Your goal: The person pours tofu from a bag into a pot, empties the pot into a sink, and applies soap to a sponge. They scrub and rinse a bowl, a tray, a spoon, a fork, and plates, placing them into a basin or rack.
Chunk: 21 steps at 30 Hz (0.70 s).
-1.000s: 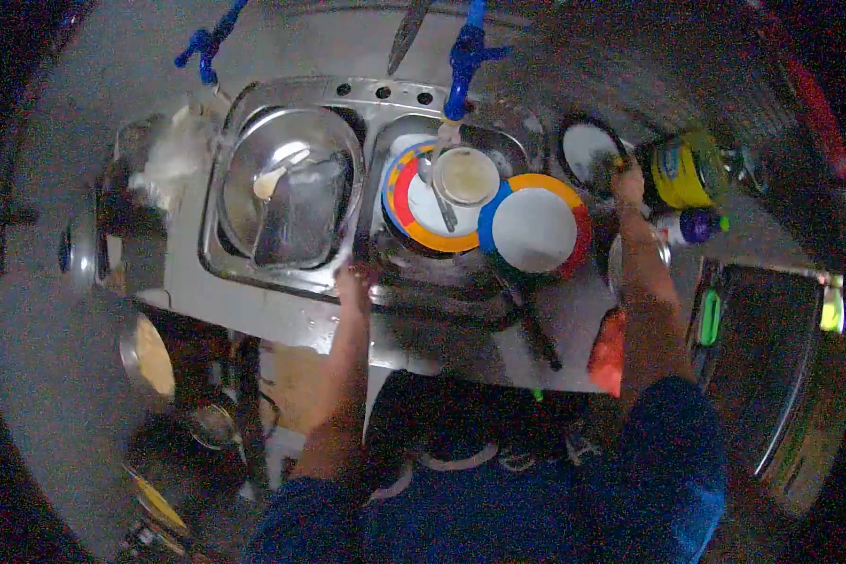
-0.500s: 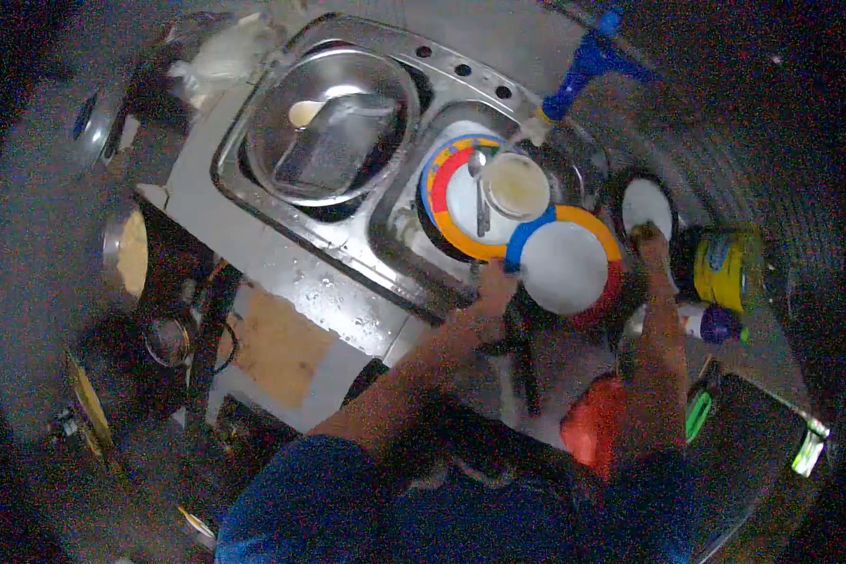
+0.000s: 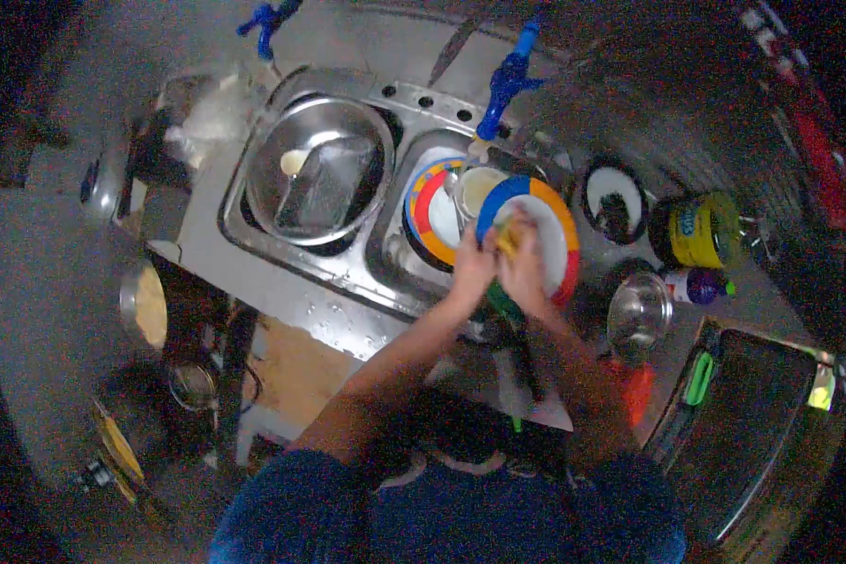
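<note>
My left hand [image 3: 475, 270] is closed on the near left rim of a plate [image 3: 556, 221] with a blue, orange and red border and a white middle. Against the plate's face, my right hand [image 3: 524, 268] presses what looks like a yellow sponge [image 3: 509, 235]; the hand is slightly blurred. Behind the held plate, a similar plate [image 3: 425, 211] lies in the right sink basin [image 3: 399, 169]. A pale round bowl [image 3: 479, 188] and a spoon [image 3: 453, 188] rest on that lower plate, both partly hidden.
A large steel bowl [image 3: 265, 211] with a dark tray fills the left basin. Blue taps [image 3: 508, 89] rise behind the sink. On the right are a dark-rimmed white dish [image 3: 620, 183], a yellow-labelled tub [image 3: 694, 230], a purple-capped bottle [image 3: 700, 285] and a clear bowl [image 3: 639, 310].
My right hand has left the dark-rimmed dish and come over to the plate with the yellow sponge. The plate has risen and tilted in my left hand. The view has shifted.
</note>
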Each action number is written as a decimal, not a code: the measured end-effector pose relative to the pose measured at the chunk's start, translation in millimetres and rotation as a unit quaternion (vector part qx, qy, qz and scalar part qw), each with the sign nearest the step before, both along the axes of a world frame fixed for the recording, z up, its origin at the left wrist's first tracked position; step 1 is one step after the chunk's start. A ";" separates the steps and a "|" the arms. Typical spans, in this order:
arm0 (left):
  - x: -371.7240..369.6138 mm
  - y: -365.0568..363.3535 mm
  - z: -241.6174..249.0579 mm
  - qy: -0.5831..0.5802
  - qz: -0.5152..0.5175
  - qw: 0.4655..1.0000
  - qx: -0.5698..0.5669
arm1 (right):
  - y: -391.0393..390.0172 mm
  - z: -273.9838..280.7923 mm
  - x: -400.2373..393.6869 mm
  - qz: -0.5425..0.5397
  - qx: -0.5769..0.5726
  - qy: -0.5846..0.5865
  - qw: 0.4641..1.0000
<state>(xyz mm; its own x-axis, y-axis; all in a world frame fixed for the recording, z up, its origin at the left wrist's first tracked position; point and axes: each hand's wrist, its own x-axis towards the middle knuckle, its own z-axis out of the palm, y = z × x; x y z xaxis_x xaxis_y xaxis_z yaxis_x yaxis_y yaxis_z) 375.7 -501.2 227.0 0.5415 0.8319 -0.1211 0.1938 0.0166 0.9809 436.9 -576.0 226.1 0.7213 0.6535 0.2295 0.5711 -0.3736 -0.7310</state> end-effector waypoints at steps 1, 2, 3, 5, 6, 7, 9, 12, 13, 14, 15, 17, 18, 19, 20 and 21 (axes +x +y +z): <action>2.5 12.1 7.6 0.020 0.003 1.000 0.018 | 23.3 12.0 2.3 -0.024 0.007 0.010 1.000; 3.2 21.8 5.1 0.005 0.000 1.000 0.024 | 44.4 18.2 10.9 -0.048 0.013 0.022 0.999; 3.1 34.1 -5.2 -0.008 -0.003 1.000 0.030 | 61.2 15.1 16.0 -0.029 -0.009 0.017 0.999; 2.4 67.9 -11.6 0.005 0.005 0.999 0.051 | 88.7 7.4 16.3 0.007 -0.053 0.011 0.998; 6.3 91.2 -11.4 0.026 0.019 0.997 0.069 | 94.6 9.1 7.3 0.047 -0.054 -0.034 0.997; 7.2 110.1 -8.9 0.043 0.036 0.995 0.083 | 94.8 18.1 -6.9 0.088 -0.060 -0.083 0.991; 1.9 130.7 53.3 -0.012 0.091 0.994 0.059 | 85.8 10.8 -21.1 0.140 -0.103 -0.154 0.973; -4.2 142.7 59.4 -0.008 0.075 0.997 0.022 | 84.5 -61.4 18.8 0.069 0.110 0.104 0.986; -9.4 142.3 46.7 0.005 0.053 0.998 0.035 | 85.3 -70.0 30.9 0.051 0.097 0.090 0.990; -12.9 138.6 28.3 0.047 0.006 0.985 0.164 | 86.2 -59.7 44.5 0.047 -0.044 -0.077 0.995; -11.6 127.7 10.0 0.081 0.012 0.992 0.092 | 89.6 -56.3 43.1 0.057 -0.078 -0.122 0.988; -7.3 124.0 -10.7 0.158 -0.011 0.987 0.023 | 107.6 -55.6 27.4 0.091 -0.033 -0.099 0.990; -8.4 132.4 -28.6 0.132 -0.005 0.991 0.027 | 121.1 -55.1 9.9 0.115 0.044 -0.028 0.992; -9.7 141.4 -29.3 0.105 0.002 0.994 0.030 | 119.8 -29.6 2.3 0.097 -0.052 -0.126 0.986; -11.7 149.8 -14.7 0.077 0.011 0.996 0.036 | 118.5 -3.0 -5.4 0.079 -0.142 -0.225 0.961; -16.1 157.7 0.9 0.125 0.014 0.992 0.027 | 110.5 -13.0 1.5 0.069 -0.205 -0.231 0.949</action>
<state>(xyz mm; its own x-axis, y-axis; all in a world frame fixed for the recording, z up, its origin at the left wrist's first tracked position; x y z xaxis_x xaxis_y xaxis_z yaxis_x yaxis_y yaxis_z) 359.6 -343.5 227.9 0.4772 0.8547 -0.2045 0.4320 -0.0255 0.9015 438.4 -465.4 213.1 0.5063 0.8372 0.2071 0.8595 -0.4704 -0.1999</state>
